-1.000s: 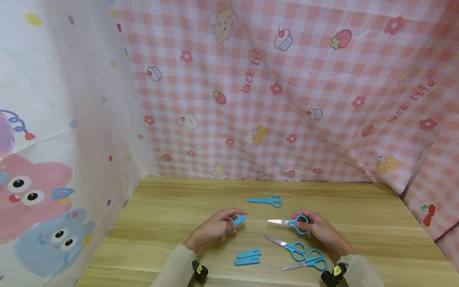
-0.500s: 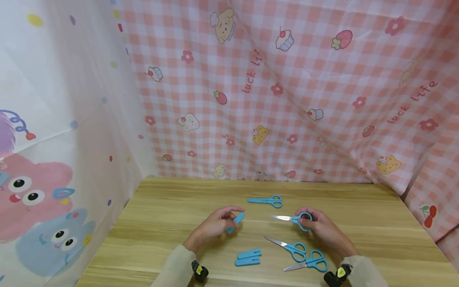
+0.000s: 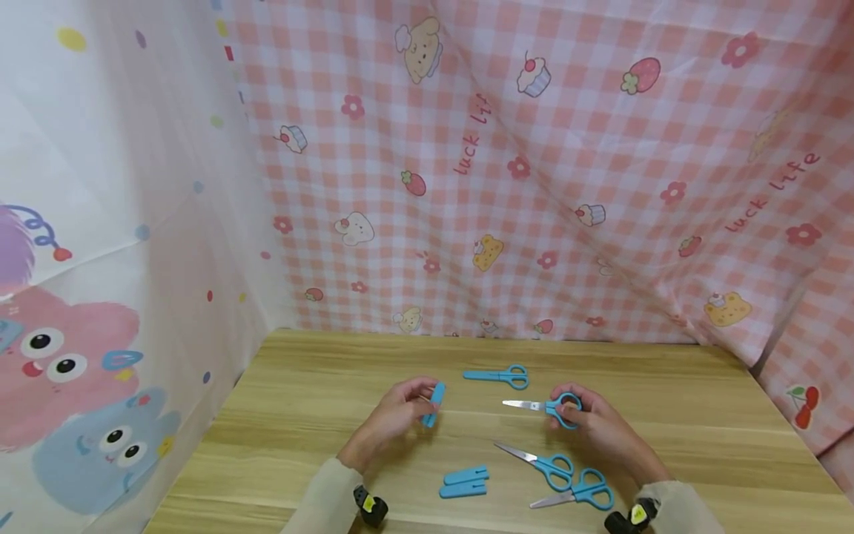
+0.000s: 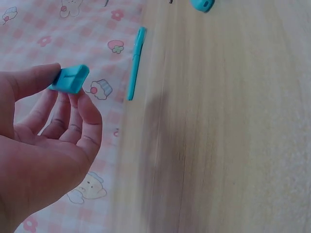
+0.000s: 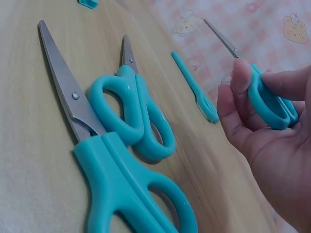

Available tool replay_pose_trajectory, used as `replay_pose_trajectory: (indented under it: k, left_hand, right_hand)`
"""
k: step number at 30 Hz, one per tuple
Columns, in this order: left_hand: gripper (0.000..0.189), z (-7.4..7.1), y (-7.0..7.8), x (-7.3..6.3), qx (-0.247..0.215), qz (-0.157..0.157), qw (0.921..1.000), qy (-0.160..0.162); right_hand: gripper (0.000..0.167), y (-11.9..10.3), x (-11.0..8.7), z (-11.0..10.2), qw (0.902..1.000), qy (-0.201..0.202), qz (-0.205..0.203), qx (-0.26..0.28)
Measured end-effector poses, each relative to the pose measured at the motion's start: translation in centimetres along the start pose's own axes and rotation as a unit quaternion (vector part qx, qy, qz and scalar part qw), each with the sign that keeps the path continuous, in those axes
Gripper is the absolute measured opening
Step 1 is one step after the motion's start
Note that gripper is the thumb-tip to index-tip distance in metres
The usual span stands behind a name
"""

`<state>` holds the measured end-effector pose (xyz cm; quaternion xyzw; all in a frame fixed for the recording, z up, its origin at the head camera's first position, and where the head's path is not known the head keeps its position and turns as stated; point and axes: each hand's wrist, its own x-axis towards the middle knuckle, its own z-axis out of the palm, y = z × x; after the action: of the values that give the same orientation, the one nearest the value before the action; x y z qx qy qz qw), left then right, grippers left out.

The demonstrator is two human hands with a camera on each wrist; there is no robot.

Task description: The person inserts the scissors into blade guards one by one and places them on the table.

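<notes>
Between thumb and fingers, my left hand point(image 3: 402, 411) pinches a blue scissors sheath point(image 4: 71, 79) above the table, its slotted end showing in the left wrist view. My right hand point(image 3: 590, 419) holds a pair of scissors point(image 5: 267, 104) by its blue handle loops, the bare, closed blades pointing left toward the sheath. A gap separates the blade tips from the sheath. On the table below the right hand lie two unsheathed scissors, the upper pair point(image 3: 552, 470) and the lower pair point(image 3: 590, 489), with their handles close together.
Two loose blue sheaths point(image 3: 465, 489) lie side by side near the front of the wooden table point(image 3: 300, 415). Farther back rests a sheathed pair of scissors point(image 3: 497, 376). A pink checked cloth point(image 3: 434, 245) hangs behind the table, and a white patterned cloth point(image 3: 187, 297) at the left.
The left hand has turned the sheath more upright and shifted it slightly left. The right hand has moved the scissors a little up and right.
</notes>
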<state>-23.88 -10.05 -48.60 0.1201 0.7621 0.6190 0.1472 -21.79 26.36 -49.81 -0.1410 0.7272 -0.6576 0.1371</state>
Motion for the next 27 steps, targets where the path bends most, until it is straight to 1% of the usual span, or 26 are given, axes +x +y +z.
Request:
replay_pose_trajectory:
  k: [5,7,9,13,17,22,27]
  left_hand:
    - [0.040,0.0,0.0,0.2,-0.034,-0.004,0.9994,-0.002]
    - [0.042,0.0,0.0,0.2,-0.045,-0.007,0.9989,-0.004]
    - [0.044,0.0,0.0,0.2,-0.053,-0.009,0.9986,-0.005]
    - [0.047,0.0,0.0,0.2,-0.062,-0.012,0.9980,-0.002]
    - [0.046,0.0,-0.1,0.0,-0.061,-0.011,0.9981,-0.003]
    - [0.038,0.1,-0.2,-0.1,-0.070,-0.011,0.9974,-0.012]
    - [0.034,0.1,-0.3,-0.2,-0.088,-0.013,0.9958,-0.023]
  right_hand:
    - [0.024,-0.2,0.0,0.1,0.9985,-0.027,-0.031,0.035]
    - [0.023,-0.2,0.1,0.2,0.9978,-0.032,-0.036,0.047]
    - [0.023,-0.3,0.1,0.3,0.9977,-0.032,-0.039,0.045]
    - [0.024,-0.4,0.1,0.5,0.9984,-0.022,-0.046,0.024]
    - [0.024,-0.4,0.1,0.7,0.9987,-0.009,-0.049,0.006]
    - [0.021,-0.6,0.2,1.0,0.9993,0.009,-0.035,0.005]
    - [0.026,-0.9,0.1,1.2,0.9995,0.011,-0.029,0.007]
